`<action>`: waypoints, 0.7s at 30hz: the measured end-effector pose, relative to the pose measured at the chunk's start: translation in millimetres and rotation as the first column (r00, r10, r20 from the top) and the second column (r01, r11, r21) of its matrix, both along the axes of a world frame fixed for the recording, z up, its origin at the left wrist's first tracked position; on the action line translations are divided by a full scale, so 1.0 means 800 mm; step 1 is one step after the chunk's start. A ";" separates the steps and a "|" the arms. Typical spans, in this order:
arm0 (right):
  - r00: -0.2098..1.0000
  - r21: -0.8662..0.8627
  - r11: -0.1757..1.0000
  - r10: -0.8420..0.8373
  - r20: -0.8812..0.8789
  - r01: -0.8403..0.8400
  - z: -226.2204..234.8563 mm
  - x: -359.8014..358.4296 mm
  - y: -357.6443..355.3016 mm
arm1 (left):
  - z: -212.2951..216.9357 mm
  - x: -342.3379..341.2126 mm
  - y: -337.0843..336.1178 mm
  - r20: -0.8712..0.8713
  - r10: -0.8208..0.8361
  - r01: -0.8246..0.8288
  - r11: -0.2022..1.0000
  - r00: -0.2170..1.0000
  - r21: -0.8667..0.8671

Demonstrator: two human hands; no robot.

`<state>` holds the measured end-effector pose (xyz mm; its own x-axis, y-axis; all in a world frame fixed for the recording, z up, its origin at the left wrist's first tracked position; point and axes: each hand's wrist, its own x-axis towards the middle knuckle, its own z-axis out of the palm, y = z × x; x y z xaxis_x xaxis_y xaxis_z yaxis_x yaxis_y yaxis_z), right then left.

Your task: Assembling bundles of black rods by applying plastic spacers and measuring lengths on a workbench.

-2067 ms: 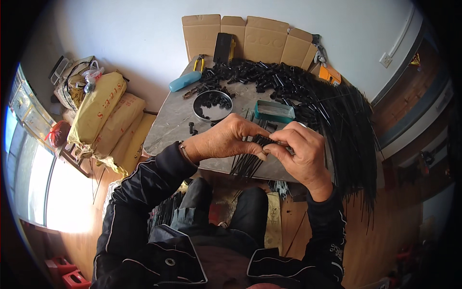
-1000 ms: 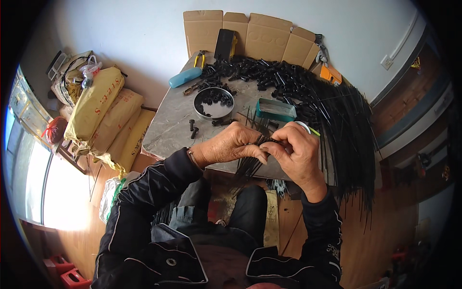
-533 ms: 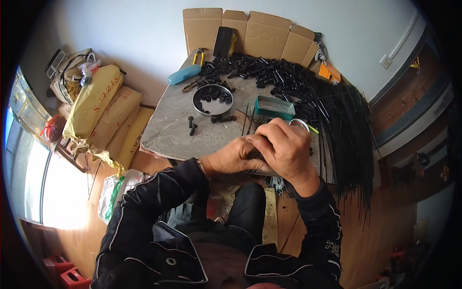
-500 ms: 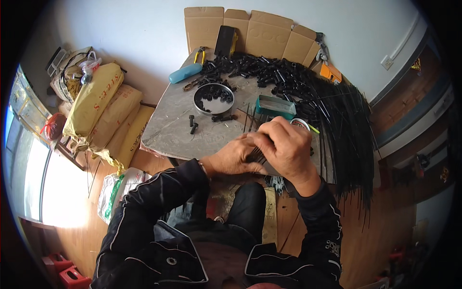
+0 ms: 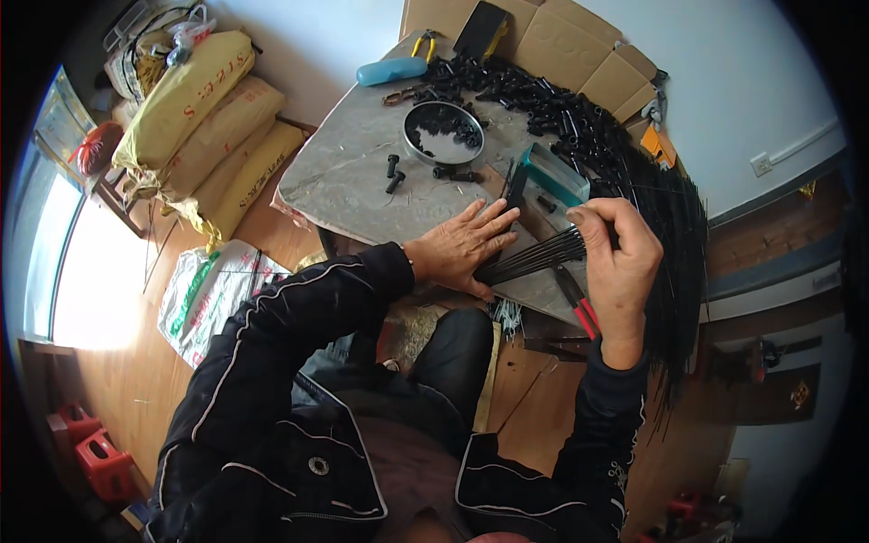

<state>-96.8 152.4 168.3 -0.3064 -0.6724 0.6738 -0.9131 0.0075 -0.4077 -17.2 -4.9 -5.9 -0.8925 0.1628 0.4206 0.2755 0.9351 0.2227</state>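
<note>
My left hand lies with its fingers spread at the table's near edge, beside a fan of thin black rods. My right hand is raised over the far ends of these rods, thumb and forefinger pinched together; what is between them, if anything, is too small to make out. Below the rods, close to my right wrist, lie red-handled pliers. Past my hands are a teal open box and a short black cylindrical piece. Several dark bolt-like pieces lie left of them.
A round metal tin holds small black parts. A heap of black tubes and many long black rods cover the table's far and right sides. A blue case and yellow-handled pliers lie far left. Stuffed sacks are stacked beside the table.
My hands were together over the rods; now they are apart, the left flattened and the right moved rightward. The rods and red-handled pliers show more. The whole view has turned and shifted.
</note>
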 end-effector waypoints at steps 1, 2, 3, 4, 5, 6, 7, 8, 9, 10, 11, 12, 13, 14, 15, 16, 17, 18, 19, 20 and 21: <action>0.998 0.043 0.999 0.010 0.069 -0.013 0.004 0.002 -0.001 | -0.005 0.000 0.000 -0.020 0.001 0.000 1.000 1.000 0.023; 0.995 0.095 0.995 0.005 0.102 -0.015 0.008 0.006 -0.001 | -0.009 0.001 -0.001 -0.040 0.002 0.000 0.999 0.999 0.045; 0.995 0.099 0.995 0.004 0.096 -0.014 0.011 0.009 0.001 | -0.010 0.003 0.000 -0.046 0.001 0.001 0.999 0.999 0.050; 0.988 0.143 0.990 -0.016 0.151 -0.006 0.013 0.014 0.003 | -0.011 0.008 0.004 -0.014 -0.010 0.011 0.999 1.000 0.045; 0.978 0.186 0.983 -0.038 0.205 -0.001 0.013 0.017 0.005 | -0.013 0.014 0.008 0.018 -0.020 0.020 0.999 1.000 0.041; 0.983 0.160 0.986 0.012 0.181 -0.042 0.010 0.020 0.005 | -0.014 0.023 0.013 0.040 -0.032 0.031 0.999 0.999 0.025; 0.983 0.164 0.985 0.016 0.181 -0.046 0.011 0.022 0.007 | -0.013 0.027 0.015 0.040 -0.028 0.027 0.999 0.999 0.029; 0.952 0.242 0.958 0.077 0.298 -0.154 0.016 0.022 0.008 | -0.012 0.031 0.016 0.055 -0.010 0.009 1.000 0.998 0.018; 0.903 0.306 0.915 0.121 0.412 -0.262 0.021 0.021 0.009 | -0.011 0.033 0.016 0.068 0.005 -0.005 1.000 0.998 0.006; 0.763 0.278 0.895 0.097 0.640 -0.347 0.025 0.010 0.007 | -0.013 0.034 0.017 0.017 0.001 -0.001 1.000 1.000 0.009; 0.648 0.077 0.899 0.250 0.719 -0.431 0.023 -0.015 0.000 | -0.013 0.035 0.016 0.011 -0.001 0.001 1.000 1.000 0.014; 0.698 0.063 0.961 0.149 0.700 -0.268 0.021 -0.055 -0.005 | -0.011 0.034 0.018 0.022 0.000 0.000 1.000 1.000 0.008; 0.733 0.045 0.995 0.036 0.679 -0.091 0.012 -0.091 -0.011 | -0.009 0.031 0.019 0.030 -0.005 0.005 1.000 1.000 0.003; 0.762 0.160 0.987 -0.116 0.637 0.016 -0.007 -0.114 -0.030 | -0.007 0.030 0.019 0.043 -0.003 0.003 1.000 0.999 -0.009; 0.774 0.266 0.957 -0.253 0.580 0.113 -0.033 -0.134 -0.052 | -0.007 0.033 0.017 0.043 0.005 -0.005 1.000 0.999 -0.008; 0.833 0.247 0.967 -0.192 0.519 0.070 -0.069 -0.147 -0.071 | -0.007 0.033 0.017 0.079 0.003 -0.003 1.000 0.997 -0.004; 0.880 0.232 0.972 -0.130 0.456 0.024 -0.107 -0.156 -0.089 | -0.006 0.032 0.017 0.119 0.000 0.000 1.000 0.993 -0.001; 0.972 0.229 0.973 -0.079 0.223 0.027 -0.141 -0.168 -0.107 | -0.004 0.032 0.017 0.131 -0.004 0.004 1.000 0.991 -0.002; 1.000 0.228 0.973 -0.020 -0.020 0.024 -0.163 -0.171 -0.121 | -0.002 0.031 0.017 0.136 -0.006 0.006 1.000 0.991 0.001; 0.999 0.282 0.959 -0.028 -0.044 0.039 -0.173 -0.164 -0.131 | -0.002 0.031 0.016 0.148 -0.003 0.002 1.000 0.989 0.004; 0.997 0.335 0.940 -0.038 -0.070 0.059 -0.178 -0.155 -0.139 | 0.000 0.032 0.015 0.160 -0.004 0.002 1.000 0.987 0.007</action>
